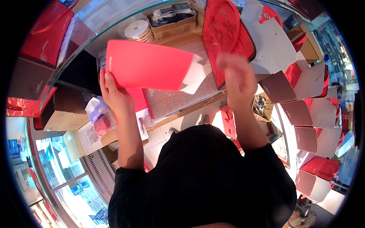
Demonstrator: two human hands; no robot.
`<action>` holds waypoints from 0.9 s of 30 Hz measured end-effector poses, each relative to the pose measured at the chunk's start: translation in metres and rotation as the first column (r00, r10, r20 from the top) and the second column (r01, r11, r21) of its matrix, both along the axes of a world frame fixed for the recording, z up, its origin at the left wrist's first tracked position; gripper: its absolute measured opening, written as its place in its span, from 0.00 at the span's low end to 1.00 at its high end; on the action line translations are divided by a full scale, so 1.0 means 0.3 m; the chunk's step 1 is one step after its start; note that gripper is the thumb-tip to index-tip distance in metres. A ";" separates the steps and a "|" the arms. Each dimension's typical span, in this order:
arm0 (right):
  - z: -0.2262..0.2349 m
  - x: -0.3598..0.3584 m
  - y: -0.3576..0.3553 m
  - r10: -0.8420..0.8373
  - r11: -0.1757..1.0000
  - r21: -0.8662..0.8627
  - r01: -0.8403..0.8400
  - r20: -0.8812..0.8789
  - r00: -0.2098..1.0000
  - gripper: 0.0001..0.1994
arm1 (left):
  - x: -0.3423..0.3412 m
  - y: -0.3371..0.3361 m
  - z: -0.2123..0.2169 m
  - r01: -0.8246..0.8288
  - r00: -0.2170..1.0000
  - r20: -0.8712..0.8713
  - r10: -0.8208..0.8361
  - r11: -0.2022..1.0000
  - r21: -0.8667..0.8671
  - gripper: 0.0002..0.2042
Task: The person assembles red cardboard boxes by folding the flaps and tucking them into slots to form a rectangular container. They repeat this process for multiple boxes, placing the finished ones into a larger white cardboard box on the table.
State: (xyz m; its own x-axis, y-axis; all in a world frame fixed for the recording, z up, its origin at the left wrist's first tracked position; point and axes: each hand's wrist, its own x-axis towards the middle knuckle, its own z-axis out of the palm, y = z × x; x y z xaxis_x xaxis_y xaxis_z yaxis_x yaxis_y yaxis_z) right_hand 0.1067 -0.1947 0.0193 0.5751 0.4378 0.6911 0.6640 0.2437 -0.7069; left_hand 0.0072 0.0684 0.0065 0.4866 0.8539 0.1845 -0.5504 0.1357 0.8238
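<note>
My left hand is closed on the left end of a red folded card, with the thumb on its front face. The card's right end bends away and shows a white side. Raised to the right of the card, apart from it, is my right hand. Motion smears its fingers, so their pose does not show. Just behind that hand stands a red patterned bag with a looped handle. Below the card, part of a red flat piece lies at the left of the wooden table.
A cardboard box of plastic-wrapped dark items and a stack of white spools stand at the back. A tissue pack is on the left. Several red bags with brown and white panels line the right. A glass edge crosses the far left.
</note>
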 end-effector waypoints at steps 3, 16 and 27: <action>-0.091 -0.101 -0.018 0.197 0.866 -0.360 -0.347 -0.392 0.898 0.22 | -0.012 0.028 -0.139 0.073 0.997 0.038 -0.067 0.975 -0.210 0.19; -0.209 0.047 0.283 0.300 0.925 0.375 0.065 -0.824 0.480 0.40 | -0.109 -0.276 -0.383 0.530 0.797 -0.354 -0.490 0.848 0.019 0.39; -0.107 -0.039 0.217 0.304 0.910 -0.099 -0.403 -0.503 0.809 0.48 | -0.044 -0.116 0.022 0.323 0.934 -0.293 -0.203 0.831 0.454 0.44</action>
